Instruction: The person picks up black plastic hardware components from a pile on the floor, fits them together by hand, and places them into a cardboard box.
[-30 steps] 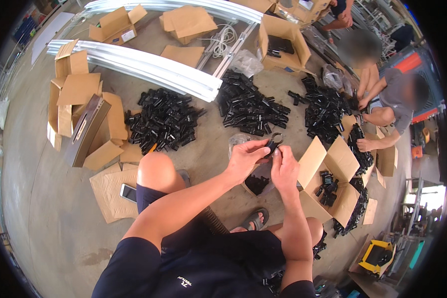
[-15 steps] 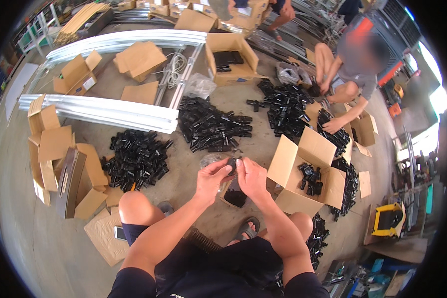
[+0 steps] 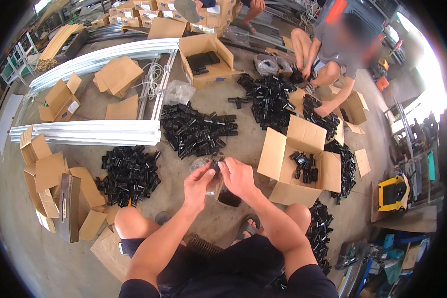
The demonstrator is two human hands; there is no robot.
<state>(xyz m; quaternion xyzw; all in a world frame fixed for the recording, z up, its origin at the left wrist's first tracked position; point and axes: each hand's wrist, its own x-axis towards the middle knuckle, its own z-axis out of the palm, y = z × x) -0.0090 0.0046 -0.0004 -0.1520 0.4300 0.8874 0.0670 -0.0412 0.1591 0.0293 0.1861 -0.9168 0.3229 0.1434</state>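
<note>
In front of my knees, both hands meet around a small black plastic fitting [image 3: 215, 167]. My left hand [image 3: 197, 186] pinches it from the left, thumb on top. My right hand [image 3: 238, 179] grips it from the other side, thumb and fingertips pressed close to the left thumb. Fingers cover much of the piece, so its exact shape is unclear. Just below the hands, a small box [image 3: 229, 197] contains dark small pieces, and a clear plastic bag [image 3: 198, 163] lies behind the left hand. An open carton [image 3: 303, 130] with several black fittings [image 3: 306, 167] stands to the right.
Piles of black fittings [image 3: 197, 131] cover the floor ahead, at left and at right. Long silver metal profiles [image 3: 84, 133] lie at left beside empty cartons [image 3: 50, 145]. A seated co-worker [image 3: 333, 44] at upper right reaches into another pile. A phone lies by my left knee.
The whole view has shifted, with the surroundings sliding left in the picture. My hands stay together on the fitting, which now shows more above the fingertips.
</note>
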